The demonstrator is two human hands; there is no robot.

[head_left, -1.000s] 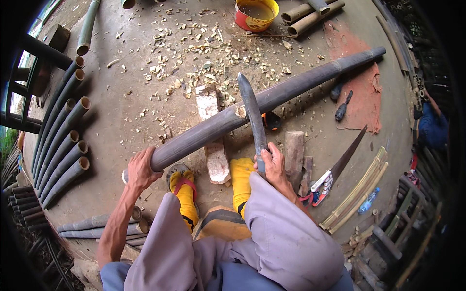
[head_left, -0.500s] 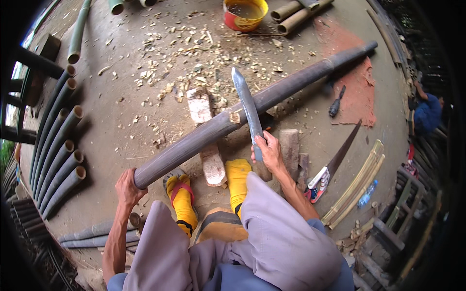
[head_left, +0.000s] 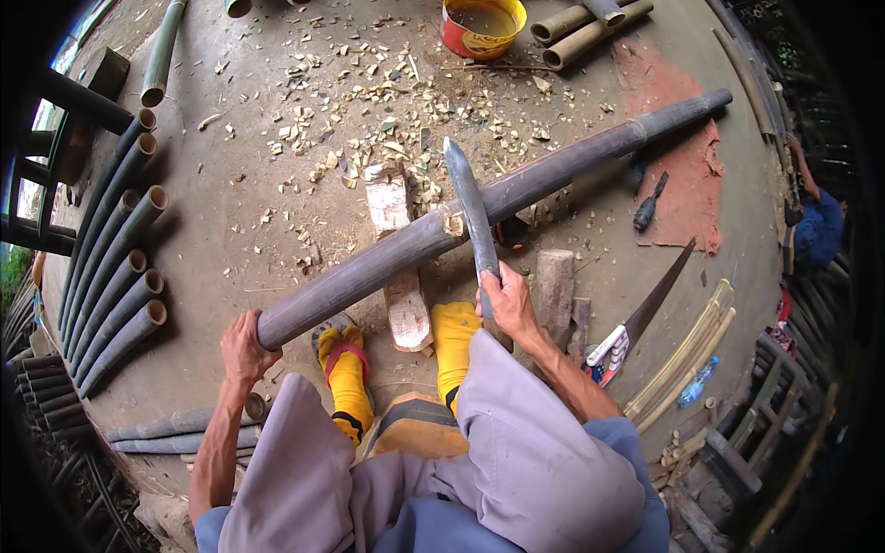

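A long dark bamboo pole (head_left: 369, 265) slants across in front of me, rising to the far right. My left hand (head_left: 247, 347) is closed around its near left end. In my right hand (head_left: 507, 302) is the handle of a machete (head_left: 468, 192), its grey blade pointing away from me. The blade crosses over the pole just right of a small pale notch (head_left: 454, 224); whether it touches the pole I cannot tell. Under the pole lies a pale, chipped wooden block (head_left: 406, 315) between my feet, which are in yellow socks.
Pale chips (head_left: 369, 111) litter the ground ahead. Several bamboo poles (head_left: 129, 300) lie at left. A yellow-red bucket (head_left: 483, 28) stands at the back. To the right lie a handsaw (head_left: 659, 288), a dark tool (head_left: 650, 203) on a red mat (head_left: 682, 221), and bamboo strips (head_left: 682, 355). Another person (head_left: 816, 230) is far right.
The view has turned slightly, so the surroundings appear shifted right. The machete blade sits a little closer to the notch. Both hands keep their grips.
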